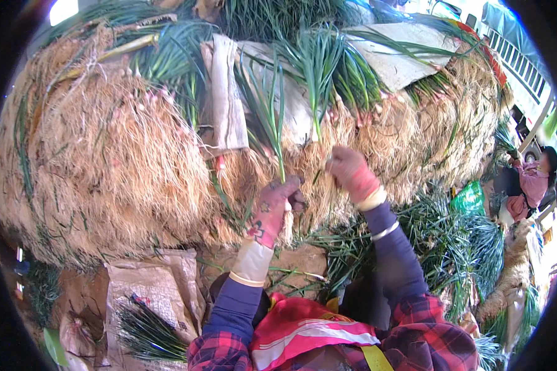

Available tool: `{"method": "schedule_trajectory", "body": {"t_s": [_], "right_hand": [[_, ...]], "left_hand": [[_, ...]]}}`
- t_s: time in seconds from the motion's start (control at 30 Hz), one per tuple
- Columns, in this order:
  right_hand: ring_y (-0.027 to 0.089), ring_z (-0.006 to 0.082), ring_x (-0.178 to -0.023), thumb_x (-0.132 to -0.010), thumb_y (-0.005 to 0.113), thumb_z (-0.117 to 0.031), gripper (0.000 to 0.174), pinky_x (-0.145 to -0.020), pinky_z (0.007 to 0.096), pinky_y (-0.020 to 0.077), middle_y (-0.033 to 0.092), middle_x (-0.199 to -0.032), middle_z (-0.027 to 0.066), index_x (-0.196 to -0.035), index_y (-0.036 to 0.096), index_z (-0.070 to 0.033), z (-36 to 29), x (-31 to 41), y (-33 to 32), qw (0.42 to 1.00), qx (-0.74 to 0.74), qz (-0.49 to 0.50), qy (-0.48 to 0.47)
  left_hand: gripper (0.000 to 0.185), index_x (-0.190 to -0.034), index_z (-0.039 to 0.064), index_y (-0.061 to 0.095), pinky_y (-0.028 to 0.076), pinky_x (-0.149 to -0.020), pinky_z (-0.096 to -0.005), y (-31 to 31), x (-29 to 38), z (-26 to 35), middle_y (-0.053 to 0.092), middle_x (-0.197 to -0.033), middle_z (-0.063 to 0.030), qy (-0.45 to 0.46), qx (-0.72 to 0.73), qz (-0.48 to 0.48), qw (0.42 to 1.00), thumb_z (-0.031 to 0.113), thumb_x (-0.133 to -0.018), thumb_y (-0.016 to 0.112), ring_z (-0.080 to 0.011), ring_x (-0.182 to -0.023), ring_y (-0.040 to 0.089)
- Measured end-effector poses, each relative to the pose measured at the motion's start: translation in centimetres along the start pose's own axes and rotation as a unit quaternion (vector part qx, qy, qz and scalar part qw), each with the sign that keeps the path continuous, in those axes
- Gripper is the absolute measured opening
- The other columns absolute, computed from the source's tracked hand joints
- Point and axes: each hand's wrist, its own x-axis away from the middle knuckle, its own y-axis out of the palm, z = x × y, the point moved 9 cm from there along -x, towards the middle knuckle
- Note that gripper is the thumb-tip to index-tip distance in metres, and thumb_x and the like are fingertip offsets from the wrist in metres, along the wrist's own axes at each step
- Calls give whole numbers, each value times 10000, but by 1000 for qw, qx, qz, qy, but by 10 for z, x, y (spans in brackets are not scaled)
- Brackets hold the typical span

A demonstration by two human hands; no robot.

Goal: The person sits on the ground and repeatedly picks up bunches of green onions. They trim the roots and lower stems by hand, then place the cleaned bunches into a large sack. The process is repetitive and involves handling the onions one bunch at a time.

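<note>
My left hand (274,208), in a pink flower-patterned glove, grips a green onion (280,157) by its lower stem. Its leaves point up and away from me, while the pale bulb and roots hang below my fingers. To the right, my right hand (352,176), in a pink and red glove, is raised with curled fingers before the root-covered face of the heap; motion blur hides whether anything is pinched there. Just beyond it, another green onion (316,111) lies upright on the heap (134,185), leaves away from me and bulb towards me.
Woven sacking (227,92) and a pale sheet (399,51) lie over the heap. Loose green leaves (427,232) cover the ground at right. A woven sack (144,283) with a bunch of onions (148,329) is at lower left. Another person (531,181) sits at far right.
</note>
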Motion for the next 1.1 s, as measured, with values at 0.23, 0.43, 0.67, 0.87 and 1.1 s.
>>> {"method": "schedule_trajectory", "body": {"t_s": [0.23,0.43,0.67,0.87,1.1], "right_hand": [[520,307,-674,-745,543,-170,180,-596,377,415,540,-708,170,-795,524,1,-29,41,33,996,76,-8,-47],[422,59,-497,-805,550,-153,157,-449,216,349,435,-602,-25,-852,572,-5,17,63,26,989,-111,-28,97],[448,77,-455,-814,558,-219,221,-405,196,346,496,-595,-3,-876,562,-7,30,41,27,932,-318,-33,170],[436,65,-436,-811,582,-227,209,-361,205,325,500,-608,-6,-861,552,-26,-1,29,62,889,-412,-84,179],[500,162,-517,-818,544,-268,268,-489,299,395,532,-597,90,-755,559,-8,-17,50,55,986,-139,-16,-87]], "left_hand": [[247,-913,2,623,411,-539,-214,10,-3,-8,586,-706,-27,-7,-50,22,999,224,-818,570,-93,-607,534],[267,-893,1,619,392,-534,-195,14,-3,-14,593,-707,-19,-3,-59,-5,998,251,-823,555,-89,-583,506],[360,-1038,-70,518,476,-688,-328,38,13,-16,581,-762,-98,-22,151,-138,979,224,-832,505,-201,-676,566],[362,-938,-36,574,481,-553,-321,37,19,-30,581,-630,-110,-7,19,-145,989,288,-801,489,-216,-535,560],[404,-752,4,561,506,-509,-363,51,32,-34,550,-548,-99,-72,199,-212,954,362,-880,426,-221,-433,535]]}}
